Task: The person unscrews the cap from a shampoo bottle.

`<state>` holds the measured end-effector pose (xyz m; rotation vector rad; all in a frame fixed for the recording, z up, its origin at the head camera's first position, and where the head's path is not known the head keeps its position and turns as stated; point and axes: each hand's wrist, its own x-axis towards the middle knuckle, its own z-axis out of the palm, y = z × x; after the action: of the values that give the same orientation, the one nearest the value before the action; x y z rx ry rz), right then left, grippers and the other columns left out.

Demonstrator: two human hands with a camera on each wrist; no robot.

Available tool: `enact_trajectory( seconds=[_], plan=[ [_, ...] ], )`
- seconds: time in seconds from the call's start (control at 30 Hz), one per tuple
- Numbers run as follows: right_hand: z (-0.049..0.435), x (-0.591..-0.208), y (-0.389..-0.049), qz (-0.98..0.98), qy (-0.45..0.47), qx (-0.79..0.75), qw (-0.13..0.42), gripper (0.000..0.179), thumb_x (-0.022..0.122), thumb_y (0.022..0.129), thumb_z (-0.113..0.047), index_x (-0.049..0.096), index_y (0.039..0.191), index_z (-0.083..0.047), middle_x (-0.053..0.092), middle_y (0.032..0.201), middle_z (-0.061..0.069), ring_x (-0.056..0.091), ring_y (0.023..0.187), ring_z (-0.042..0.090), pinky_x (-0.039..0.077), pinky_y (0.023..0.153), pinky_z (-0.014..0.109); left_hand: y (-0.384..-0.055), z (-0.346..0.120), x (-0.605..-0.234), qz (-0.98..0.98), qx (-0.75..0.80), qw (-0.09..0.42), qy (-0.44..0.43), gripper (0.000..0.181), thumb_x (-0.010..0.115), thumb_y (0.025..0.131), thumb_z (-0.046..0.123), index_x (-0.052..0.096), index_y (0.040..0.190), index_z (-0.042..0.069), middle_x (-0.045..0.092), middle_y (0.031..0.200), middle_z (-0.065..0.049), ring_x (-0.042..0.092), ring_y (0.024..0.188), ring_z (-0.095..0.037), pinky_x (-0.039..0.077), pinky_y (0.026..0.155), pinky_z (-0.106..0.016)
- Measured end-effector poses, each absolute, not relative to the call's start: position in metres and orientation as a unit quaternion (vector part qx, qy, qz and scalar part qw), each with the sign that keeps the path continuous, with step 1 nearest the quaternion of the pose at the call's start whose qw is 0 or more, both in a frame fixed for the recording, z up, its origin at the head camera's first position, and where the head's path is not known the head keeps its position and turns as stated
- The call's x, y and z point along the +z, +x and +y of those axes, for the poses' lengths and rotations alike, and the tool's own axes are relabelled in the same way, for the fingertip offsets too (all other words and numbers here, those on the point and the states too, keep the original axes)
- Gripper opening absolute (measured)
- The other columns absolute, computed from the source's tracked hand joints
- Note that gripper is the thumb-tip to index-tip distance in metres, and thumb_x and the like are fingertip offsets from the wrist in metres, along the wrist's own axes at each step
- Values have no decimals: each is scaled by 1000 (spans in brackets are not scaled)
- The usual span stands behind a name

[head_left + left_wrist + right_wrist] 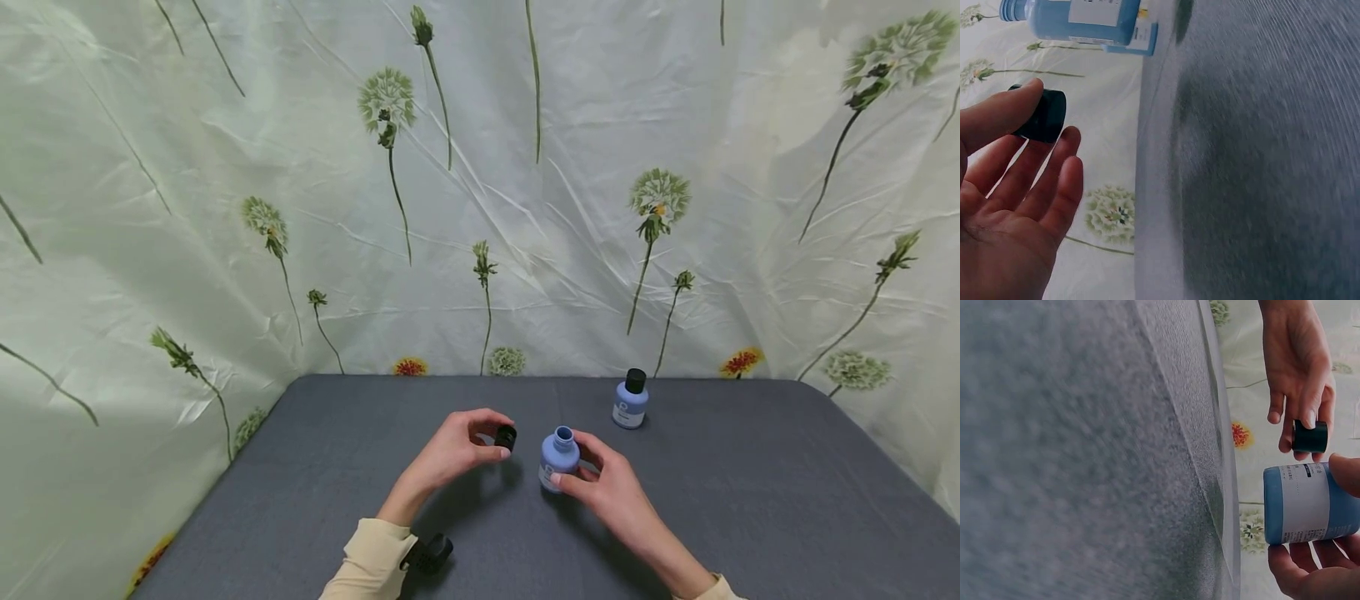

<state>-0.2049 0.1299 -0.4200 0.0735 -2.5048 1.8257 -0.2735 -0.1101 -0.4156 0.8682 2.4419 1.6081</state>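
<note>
Between thumb and fingers my left hand (467,446) pinches a black screw cap (506,437), held just left of the bottle. My right hand (611,487) grips a small blue bottle (559,462) by its body, with the open threaded neck (564,435) uppermost and tipped slightly. Cap and bottle are apart. In the right wrist view, the white printed label (1305,503) on the bottle shows between the thumb and fingers. The left wrist view has the black cap (1047,115) at the fingertips, and the blue bottle (1082,19) beyond it.
A second blue bottle (630,404), with its black cap on, stands upright farther back on the right. The dark grey table (337,467) ends at a pale curtain (480,208) printed with dandelions. A black band (429,554) sits on the left wrist.
</note>
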Motion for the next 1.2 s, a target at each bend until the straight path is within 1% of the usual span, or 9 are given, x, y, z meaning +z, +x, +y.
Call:
enact_trajectory(
  seconds=[0.23, 0.3, 0.43, 0.7, 0.8, 0.93, 1.03, 1.2],
  plan=[
    [127, -418, -212, -799, 50, 599, 37, 62, 83, 80, -13, 55, 135, 0, 58, 131, 16, 54, 123, 32, 45, 98, 45, -280, -118, -420, 807, 522, 30, 274, 40, 79, 82, 7, 68, 121, 7, 69, 108, -5, 65, 94, -21, 52, 77, -30],
    [125, -418, -215, -795, 55, 603, 36, 63, 82, 81, -13, 55, 136, -1, 58, 131, 16, 53, 124, 31, 45, 99, 44, -282, -121, -420, 809, 522, 32, 269, 39, 78, 83, 7, 68, 121, 5, 68, 109, -6, 66, 93, -21, 53, 76, -31],
    [122, -418, -219, -794, 59, 604, 28, 64, 82, 81, -13, 54, 136, 0, 58, 131, 16, 53, 124, 31, 45, 98, 43, -284, -129, -422, 811, 521, 31, 266, 37, 78, 84, 7, 68, 119, 1, 69, 105, -8, 67, 87, -21, 54, 73, -31],
    [118, -421, -228, -788, 56, 613, 23, 64, 82, 80, -10, 54, 136, -1, 58, 131, 16, 53, 124, 32, 44, 99, 43, -297, -145, -429, 817, 524, 31, 239, 37, 78, 84, 7, 67, 119, 1, 68, 105, -7, 65, 94, -23, 54, 75, -33],
    [117, -422, -233, -790, 60, 610, 24, 63, 81, 81, -9, 53, 137, 0, 58, 131, 16, 53, 124, 32, 45, 99, 43, -300, -150, -430, 815, 528, 36, 235, 38, 78, 83, 6, 67, 119, -1, 68, 106, -8, 66, 94, -24, 54, 74, -34],
    [114, -421, -240, -794, 69, 603, 21, 64, 80, 82, -9, 52, 139, 1, 57, 133, 18, 52, 125, 33, 44, 99, 44, -304, -157, -433, 808, 540, 41, 233, 38, 77, 83, 3, 66, 119, -3, 68, 106, -13, 67, 94, -27, 55, 72, -37],
    [112, -420, -245, -797, 75, 599, 16, 65, 80, 83, -9, 50, 139, 2, 56, 134, 19, 52, 125, 34, 44, 99, 44, -307, -161, -435, 808, 541, 38, 230, 38, 77, 83, 2, 65, 118, -4, 68, 107, -14, 67, 95, -28, 55, 71, -38],
    [109, -421, -253, -798, 83, 597, 10, 66, 79, 84, -10, 48, 140, 4, 55, 134, 21, 51, 125, 35, 44, 100, 47, -311, -164, -433, 820, 531, 33, 208, 37, 78, 83, 3, 67, 118, -1, 69, 104, -10, 66, 95, -24, 54, 70, -35]
  ],
)
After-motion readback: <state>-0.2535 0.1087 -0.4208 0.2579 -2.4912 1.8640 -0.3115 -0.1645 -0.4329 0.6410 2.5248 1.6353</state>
